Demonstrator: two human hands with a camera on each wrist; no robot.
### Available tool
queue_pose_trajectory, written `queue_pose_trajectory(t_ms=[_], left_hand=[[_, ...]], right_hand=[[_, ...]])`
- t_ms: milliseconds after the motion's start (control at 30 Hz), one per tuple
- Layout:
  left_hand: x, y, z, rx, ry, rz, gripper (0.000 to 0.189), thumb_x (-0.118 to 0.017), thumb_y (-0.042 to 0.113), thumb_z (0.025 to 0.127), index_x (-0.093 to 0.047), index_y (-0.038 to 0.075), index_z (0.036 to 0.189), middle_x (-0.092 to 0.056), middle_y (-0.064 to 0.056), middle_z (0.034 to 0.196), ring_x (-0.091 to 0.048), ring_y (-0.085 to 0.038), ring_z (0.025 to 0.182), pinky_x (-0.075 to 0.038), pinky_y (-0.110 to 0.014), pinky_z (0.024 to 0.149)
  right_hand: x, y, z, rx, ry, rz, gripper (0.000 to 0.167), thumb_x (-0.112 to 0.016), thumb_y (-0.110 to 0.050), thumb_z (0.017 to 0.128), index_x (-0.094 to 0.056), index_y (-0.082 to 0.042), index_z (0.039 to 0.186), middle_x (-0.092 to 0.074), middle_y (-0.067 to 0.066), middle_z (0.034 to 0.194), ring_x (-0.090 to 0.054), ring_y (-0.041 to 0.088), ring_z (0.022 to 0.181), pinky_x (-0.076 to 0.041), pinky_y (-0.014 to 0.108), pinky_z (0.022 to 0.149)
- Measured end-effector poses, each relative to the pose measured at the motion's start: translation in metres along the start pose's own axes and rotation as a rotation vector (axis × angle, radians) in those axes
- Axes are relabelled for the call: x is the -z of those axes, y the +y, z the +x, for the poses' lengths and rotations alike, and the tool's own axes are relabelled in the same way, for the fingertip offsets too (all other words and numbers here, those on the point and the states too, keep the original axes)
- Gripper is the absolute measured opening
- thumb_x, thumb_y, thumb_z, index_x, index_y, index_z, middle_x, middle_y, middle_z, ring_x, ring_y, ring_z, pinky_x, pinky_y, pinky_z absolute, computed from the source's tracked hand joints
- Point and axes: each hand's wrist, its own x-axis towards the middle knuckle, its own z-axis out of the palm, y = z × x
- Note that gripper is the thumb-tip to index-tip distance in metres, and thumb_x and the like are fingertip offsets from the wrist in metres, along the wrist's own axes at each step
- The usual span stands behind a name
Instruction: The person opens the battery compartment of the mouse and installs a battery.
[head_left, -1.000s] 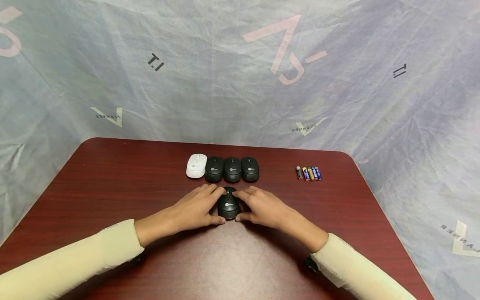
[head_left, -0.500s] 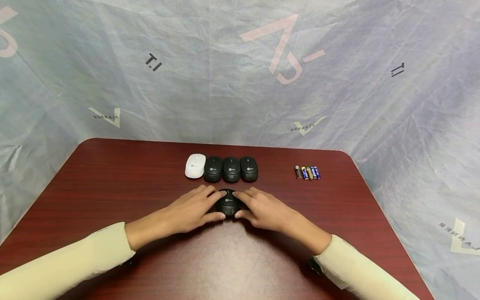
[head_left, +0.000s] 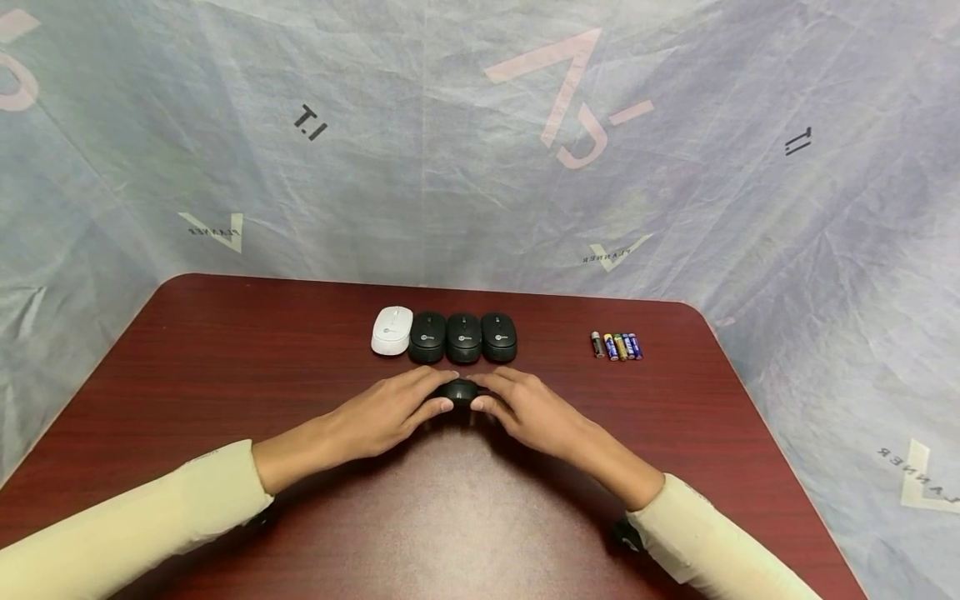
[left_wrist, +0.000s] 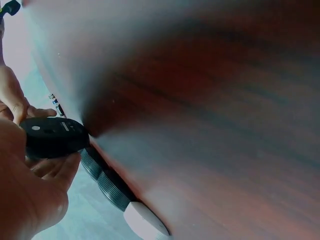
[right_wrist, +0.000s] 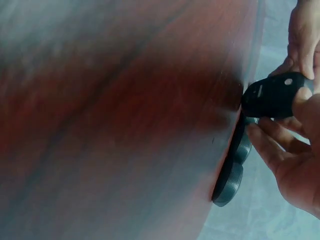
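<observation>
A black computer mouse is held between both hands near the table's middle, tipped so its back end faces the head camera. Fingers of my left hand grip its left side, thumb at the near end. From the other side my right hand grips it the same way. Both wrist views show the flat underside of the mouse with a small pale round spot, raised off the table. The right wrist view has the same mouse pinched between thumb and fingers.
Behind the hands a white mouse and three black mice stand side by side in a row. Several small batteries lie together at the back right. A grey printed cloth hangs behind the dark red table.
The black mouse has gone from lying flat, top showing, to being lifted and tipped with its near end up. Both hands have kept hold of it and moved slightly away from the person.
</observation>
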Motion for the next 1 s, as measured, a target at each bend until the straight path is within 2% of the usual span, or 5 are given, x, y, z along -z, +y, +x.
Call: queue_pose_trajectory(t_ms=[200, 433, 600, 767, 1000], left_hand=[[0.000, 0.001, 0.007, -0.007, 0.050, -0.044, 0.034, -0.058, 0.025, 0.120, -0.064, 0.009, 0.149, -0.074, -0.007, 0.137, -0.074, -0.021, 0.124, -0.065, -0.048, 0.109], [0.002, 0.002, 0.015, 0.026, 0.090, -0.120, 0.026, -0.059, 0.021, 0.119, -0.069, 0.009, 0.140, -0.078, -0.004, 0.127, -0.072, -0.015, 0.113, -0.065, -0.045, 0.103], [0.000, 0.003, 0.020, 0.126, 0.086, -0.201, 0.027, -0.057, 0.024, 0.120, -0.073, 0.009, 0.137, -0.081, -0.002, 0.116, -0.074, -0.012, 0.099, -0.066, -0.037, 0.091], [-0.002, 0.006, 0.024, 0.258, 0.061, -0.361, 0.028, -0.055, 0.027, 0.121, -0.074, 0.009, 0.132, -0.082, -0.004, 0.103, -0.077, -0.015, 0.079, -0.067, -0.028, 0.077], [-0.004, 0.012, 0.028, 0.368, 0.112, -0.564, 0.029, -0.056, 0.029, 0.121, -0.073, 0.009, 0.133, -0.079, -0.008, 0.096, -0.077, -0.022, 0.067, -0.070, -0.042, 0.069]], right_hand=[[-0.002, -0.003, 0.002, -0.081, 0.071, 0.078, 0.028, -0.067, -0.027, 0.115, -0.077, -0.012, 0.137, -0.076, 0.001, 0.115, -0.066, 0.009, 0.097, -0.063, 0.032, 0.088], [0.001, -0.007, 0.004, -0.206, 0.045, 0.179, 0.028, -0.063, -0.028, 0.118, -0.078, -0.011, 0.135, -0.081, 0.005, 0.116, -0.073, 0.014, 0.100, -0.064, 0.035, 0.088], [0.004, -0.008, 0.005, -0.319, -0.002, 0.416, 0.032, -0.058, -0.026, 0.120, -0.074, -0.006, 0.138, -0.083, 0.015, 0.121, -0.084, 0.022, 0.100, -0.072, 0.037, 0.089], [0.002, -0.008, 0.006, -0.378, -0.010, 0.630, 0.034, -0.055, -0.022, 0.121, -0.067, -0.002, 0.146, -0.080, 0.022, 0.128, -0.084, 0.025, 0.103, -0.073, 0.043, 0.093], [0.003, -0.011, 0.006, -0.404, -0.014, 0.792, 0.048, -0.068, -0.014, 0.114, -0.057, -0.008, 0.160, -0.076, 0.024, 0.134, -0.078, 0.024, 0.115, -0.073, 0.038, 0.093]])
